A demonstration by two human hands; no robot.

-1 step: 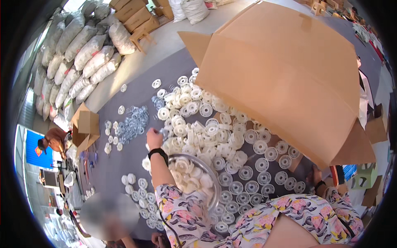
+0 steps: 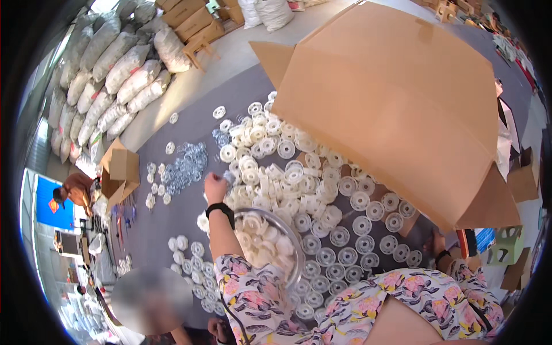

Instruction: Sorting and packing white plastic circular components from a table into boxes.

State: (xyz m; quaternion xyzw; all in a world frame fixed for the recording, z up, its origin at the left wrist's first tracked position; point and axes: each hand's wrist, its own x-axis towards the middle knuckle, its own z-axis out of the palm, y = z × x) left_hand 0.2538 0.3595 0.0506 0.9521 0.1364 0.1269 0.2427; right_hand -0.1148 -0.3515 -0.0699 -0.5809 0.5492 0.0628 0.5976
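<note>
My left hand [image 2: 215, 187], a black band on its wrist, reaches over the near-left edge of a large heap of cream plastic wheel-shaped pieces [image 2: 299, 190]. Its fingers are closed, with a small blue-grey piece [image 2: 229, 177] at their tips. Under that forearm stands a round metal bowl [image 2: 299, 253] filled with cream pieces. My right hand [image 2: 435, 241] is low beside the near edge of a big upturned cardboard box [image 2: 397, 103]; shadow hides its fingers. Clear wheel-shaped pieces [image 2: 348, 256] lie flat in rows between the bowl and my right hand.
A pile of blue translucent pieces [image 2: 188, 167] lies on the grey surface [image 2: 161, 224] to the left. More white wheels [image 2: 197, 267] are grouped near a co-worker's hand [image 2: 217, 329]. Stacked sacks [image 2: 123, 72], a small open carton [image 2: 122, 172] and another person [image 2: 77, 191] are farther left.
My left hand has moved very slightly away from me over the heap, fingers still closed. The view has shifted a little; the rest looks the same.
</note>
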